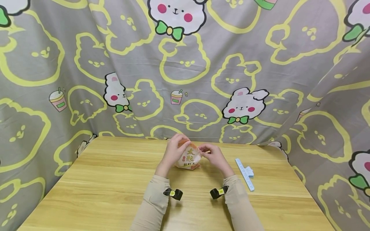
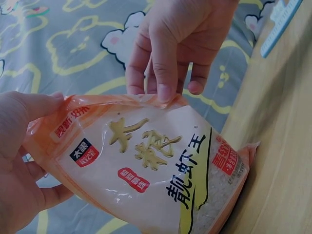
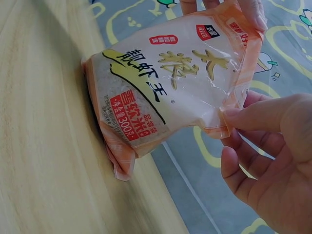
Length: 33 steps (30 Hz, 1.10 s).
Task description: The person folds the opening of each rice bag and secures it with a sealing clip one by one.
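Note:
A bag of rice (image 1: 189,157), white and orange with gold lettering, stands on the table between both hands. Grains show through its clear lower part in the left wrist view. My left hand (image 1: 174,150) grips one upper corner of the bag (image 2: 122,161), thumb in front and fingers behind. At the other upper corner, my right hand (image 1: 213,155) pinches the orange edge between thumb and fingers. In the right wrist view the bag (image 3: 161,78) has its lower end against the table, and the right hand (image 3: 278,141) holds its top edge.
A light blue sealing clip (image 1: 245,175) lies on the wooden table (image 1: 115,186) to the right of the right hand. Behind the table hangs a grey patterned curtain (image 1: 138,67), which also runs along both sides. Each forearm wears a black wrist camera (image 1: 174,193).

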Tool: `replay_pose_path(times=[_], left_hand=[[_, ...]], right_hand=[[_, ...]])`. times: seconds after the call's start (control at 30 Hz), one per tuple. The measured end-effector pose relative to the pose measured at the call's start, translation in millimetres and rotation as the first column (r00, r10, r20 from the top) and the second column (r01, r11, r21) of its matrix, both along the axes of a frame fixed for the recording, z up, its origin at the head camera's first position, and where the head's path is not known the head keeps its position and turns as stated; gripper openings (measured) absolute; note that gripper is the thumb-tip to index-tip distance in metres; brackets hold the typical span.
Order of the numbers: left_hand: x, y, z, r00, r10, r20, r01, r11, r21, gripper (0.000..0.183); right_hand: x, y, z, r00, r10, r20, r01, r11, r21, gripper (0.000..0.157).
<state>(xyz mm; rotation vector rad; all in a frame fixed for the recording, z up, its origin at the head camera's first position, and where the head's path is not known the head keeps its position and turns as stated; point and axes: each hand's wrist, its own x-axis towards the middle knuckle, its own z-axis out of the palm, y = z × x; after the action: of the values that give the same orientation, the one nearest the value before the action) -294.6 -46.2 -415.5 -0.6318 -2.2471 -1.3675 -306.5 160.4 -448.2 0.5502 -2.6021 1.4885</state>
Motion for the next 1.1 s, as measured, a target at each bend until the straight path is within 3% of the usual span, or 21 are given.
replay_pose_path(times=[0.6,1.1], left_hand=[[0.9,1.4,-0.8,1.0,0.003,-0.005,-0.003,1.0,0.01,0.007],[0.5,1.6,0.3,1.0,-0.005,0.014,0.005,1.0,0.023,0.009]], right_hand=[[0.6,2.8,1.4,1.0,0.025,0.008,-0.025,0.999,0.024,0.018],[4.0,4.7,8.8,1.0,0.001,0.013,-0.002,0.998,0.055,0.021]])
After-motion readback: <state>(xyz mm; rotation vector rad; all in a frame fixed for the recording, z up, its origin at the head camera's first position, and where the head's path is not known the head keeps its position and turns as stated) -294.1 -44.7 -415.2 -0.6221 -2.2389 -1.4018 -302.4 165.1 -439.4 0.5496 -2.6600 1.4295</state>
